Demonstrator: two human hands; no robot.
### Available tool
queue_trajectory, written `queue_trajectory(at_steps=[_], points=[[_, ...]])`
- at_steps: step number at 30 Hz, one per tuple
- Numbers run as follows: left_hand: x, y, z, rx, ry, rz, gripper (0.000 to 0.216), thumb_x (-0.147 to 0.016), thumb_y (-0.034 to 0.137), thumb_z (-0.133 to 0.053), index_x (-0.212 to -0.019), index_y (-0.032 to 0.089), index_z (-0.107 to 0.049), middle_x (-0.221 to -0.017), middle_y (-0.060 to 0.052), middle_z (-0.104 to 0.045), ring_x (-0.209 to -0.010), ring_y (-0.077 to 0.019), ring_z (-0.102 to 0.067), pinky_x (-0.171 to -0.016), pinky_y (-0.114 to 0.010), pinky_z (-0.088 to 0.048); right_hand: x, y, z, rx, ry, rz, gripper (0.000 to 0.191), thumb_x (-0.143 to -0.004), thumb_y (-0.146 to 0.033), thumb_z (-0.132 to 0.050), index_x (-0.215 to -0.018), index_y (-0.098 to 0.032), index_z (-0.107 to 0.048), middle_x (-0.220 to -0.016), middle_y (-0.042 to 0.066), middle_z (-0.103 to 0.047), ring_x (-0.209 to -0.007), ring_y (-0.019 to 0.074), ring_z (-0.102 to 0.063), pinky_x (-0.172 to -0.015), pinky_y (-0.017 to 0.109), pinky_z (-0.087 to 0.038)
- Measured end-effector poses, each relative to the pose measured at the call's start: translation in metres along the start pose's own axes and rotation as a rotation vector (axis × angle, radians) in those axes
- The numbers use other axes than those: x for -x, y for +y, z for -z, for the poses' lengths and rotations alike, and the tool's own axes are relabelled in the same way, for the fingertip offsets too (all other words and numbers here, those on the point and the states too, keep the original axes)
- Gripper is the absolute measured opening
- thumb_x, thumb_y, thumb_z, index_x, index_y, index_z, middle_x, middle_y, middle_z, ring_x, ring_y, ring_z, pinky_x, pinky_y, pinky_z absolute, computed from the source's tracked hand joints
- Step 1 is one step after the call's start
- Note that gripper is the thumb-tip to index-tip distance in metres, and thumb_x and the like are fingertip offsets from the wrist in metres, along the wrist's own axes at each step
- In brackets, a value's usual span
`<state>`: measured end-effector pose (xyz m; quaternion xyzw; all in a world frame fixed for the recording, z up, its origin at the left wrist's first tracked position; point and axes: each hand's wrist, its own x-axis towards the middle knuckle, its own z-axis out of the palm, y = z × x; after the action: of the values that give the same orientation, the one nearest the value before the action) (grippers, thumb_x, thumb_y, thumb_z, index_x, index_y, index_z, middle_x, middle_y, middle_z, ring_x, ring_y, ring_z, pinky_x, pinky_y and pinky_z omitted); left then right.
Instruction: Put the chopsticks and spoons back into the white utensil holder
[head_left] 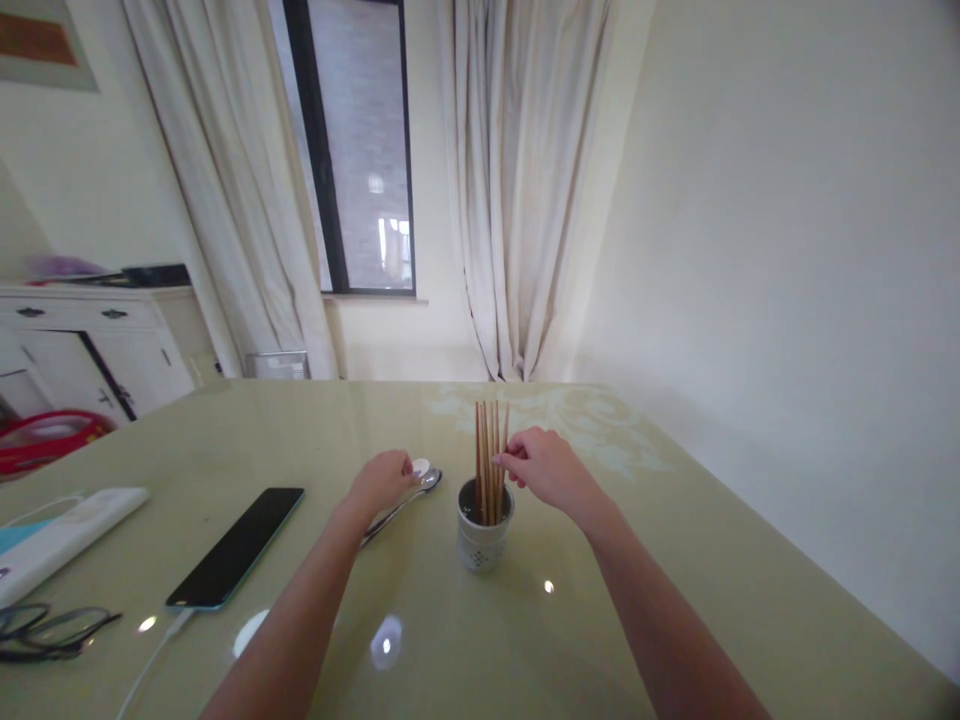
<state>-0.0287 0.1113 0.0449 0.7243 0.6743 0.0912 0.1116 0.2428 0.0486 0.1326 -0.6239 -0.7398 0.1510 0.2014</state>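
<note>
Phone (236,548), black-screened, slim and flat, lies on the glossy pale-green table (600,610), left of the left forearm and apart from it; white charging cable (150,660) runs from its near end.

Left hand (381,483): fingers curled downward at the far end of a shiny metal spoon (393,514), whose handle slants back toward the body. Small white rounded object (421,467) sits just beside the fingertips, identity unclear. Cannot tell whether the hand grips either item or only rests there. Spoon judged light, stiff and slick; mid-handle should give the surest hold, since the thin edge lies close to the tabletop.

Between the hands: white round cup (481,552), ceramic by its look, dark dot pattern on the wall, upright. Probably moderately heavy, rigid and breakable; best steadied around the body below the rim. Neither hand appears to touch it.

Bundle of slender brown wooden chopsticks (484,470) stands in the cup, just left of the right fingertips. Expected light, stiff, somewhat smooth; prone to roll between fingers. Upper shafts, clear of the rim, offer the best hold.

Right hand (529,458): thumb and forefinger pinched about the rightmost chopstick (506,418), above the rim; lower fingers bent, hanging free.
</note>
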Motion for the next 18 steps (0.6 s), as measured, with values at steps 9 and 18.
queue_trajectory(at_steps=[9, 18], points=[[0.0011, 0.0026, -0.0106, -0.010, -0.035, 0.011, 0.018, -0.091, 0.036, -0.066, -0.086, 0.020, -0.075, -0.101, -0.013, -0.081, -0.097, -0.0282, -0.075, -0.074, -0.030, -0.045, 0.0025, 0.0009, 0.0061, 0.021, 0.103, -0.018, 0.030, -0.096, -0.041, -0.071, -0.073, -0.022, -0.076, -0.069, 0.004, -0.077, -0.061, 0.0177, -0.070, -0.059, 0.027, -0.045], [0.0011, 0.0016, -0.0070, 0.017, 0.045, 0.064, 0.018, -0.094, 0.031, -0.062, -0.099, 0.018, -0.073, -0.108, -0.013, -0.079, -0.101, -0.0265, -0.073, -0.079, -0.031, -0.048, 0.0040, -0.0001, 0.0098, 0.066, 0.176, 0.003, 0.033, -0.097, -0.045, -0.071, -0.073, -0.023, -0.076, -0.071, 0.004, -0.077, -0.063, 0.0190, -0.070, -0.062, 0.028, -0.045]])
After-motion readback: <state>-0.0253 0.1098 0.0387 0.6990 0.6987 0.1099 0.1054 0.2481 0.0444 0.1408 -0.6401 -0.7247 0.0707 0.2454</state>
